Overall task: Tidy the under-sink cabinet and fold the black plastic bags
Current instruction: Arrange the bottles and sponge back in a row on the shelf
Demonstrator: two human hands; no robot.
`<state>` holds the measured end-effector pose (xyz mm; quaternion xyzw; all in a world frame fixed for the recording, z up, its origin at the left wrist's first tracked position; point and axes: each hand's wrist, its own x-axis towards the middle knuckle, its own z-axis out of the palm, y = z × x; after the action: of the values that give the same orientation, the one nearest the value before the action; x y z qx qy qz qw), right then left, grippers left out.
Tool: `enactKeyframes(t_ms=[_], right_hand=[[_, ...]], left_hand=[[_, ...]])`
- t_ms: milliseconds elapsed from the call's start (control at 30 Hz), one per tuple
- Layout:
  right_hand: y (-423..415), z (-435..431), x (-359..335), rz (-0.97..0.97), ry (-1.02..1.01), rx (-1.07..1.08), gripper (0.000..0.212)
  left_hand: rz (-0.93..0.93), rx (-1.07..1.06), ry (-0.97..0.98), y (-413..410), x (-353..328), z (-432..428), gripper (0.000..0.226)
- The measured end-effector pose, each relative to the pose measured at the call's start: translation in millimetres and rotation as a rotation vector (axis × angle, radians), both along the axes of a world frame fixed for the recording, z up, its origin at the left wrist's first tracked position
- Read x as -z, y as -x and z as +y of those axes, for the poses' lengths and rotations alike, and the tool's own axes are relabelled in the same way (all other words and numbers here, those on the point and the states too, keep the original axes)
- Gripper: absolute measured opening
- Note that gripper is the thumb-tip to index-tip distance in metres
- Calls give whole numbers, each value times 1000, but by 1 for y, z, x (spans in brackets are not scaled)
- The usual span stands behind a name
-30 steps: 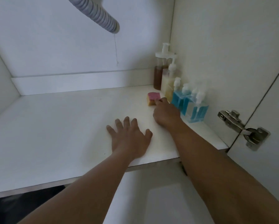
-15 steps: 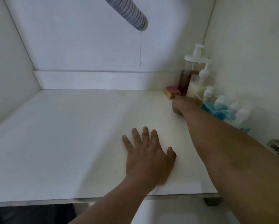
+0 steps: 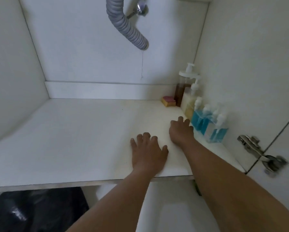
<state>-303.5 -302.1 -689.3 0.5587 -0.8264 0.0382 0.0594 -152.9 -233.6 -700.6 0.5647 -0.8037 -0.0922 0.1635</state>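
The white cabinet floor (image 3: 73, 134) fills the view. My left hand (image 3: 148, 153) lies flat on it near the front edge, fingers spread, holding nothing. My right hand (image 3: 180, 131) rests on the floor just right of it, fingers loosely apart and empty, beside the blue soap bottles (image 3: 209, 126). A pink and yellow sponge (image 3: 168, 101) sits in the back right corner, apart from both hands. Black plastic bags (image 3: 36, 211) lie on the room floor below the cabinet's front edge, at bottom left.
A row of pump bottles lines the right wall: a brown one (image 3: 182, 91), a pale yellow one (image 3: 190, 102), then the blue ones. A grey corrugated drain hose (image 3: 128, 29) hangs from above. A metal door hinge (image 3: 257, 153) sticks out at right.
My right hand has drawn back from the sponge, which now sits in the back corner. My left hand stays flat on the floor. The camera has tilted up.
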Motion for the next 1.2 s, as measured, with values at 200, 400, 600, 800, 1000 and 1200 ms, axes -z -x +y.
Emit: enactKeyframes(t_ms=[200,400,600,800,1000,1200], right_hand=[[-35,76,-3,-4,26,-55,38],[-76,127,-9,20,7,-82,29],[-133,165,22,-19,225,-302,31],[-213,193,72,-187,510,-760,34],[-267,197,74,-414,418,-847,22],[-297,192,85,-995,-160,-542,65]], left_hand=[[256,139,-77,-43,0,35,46],[363,209,-57,-82,8,89,43],[207,192,162,-154,44,130,38],[32,-210,246,-253,60,144,41],[51,-652,183,-316,47,139,59],[148,-684,-165,-346,36,127,43]])
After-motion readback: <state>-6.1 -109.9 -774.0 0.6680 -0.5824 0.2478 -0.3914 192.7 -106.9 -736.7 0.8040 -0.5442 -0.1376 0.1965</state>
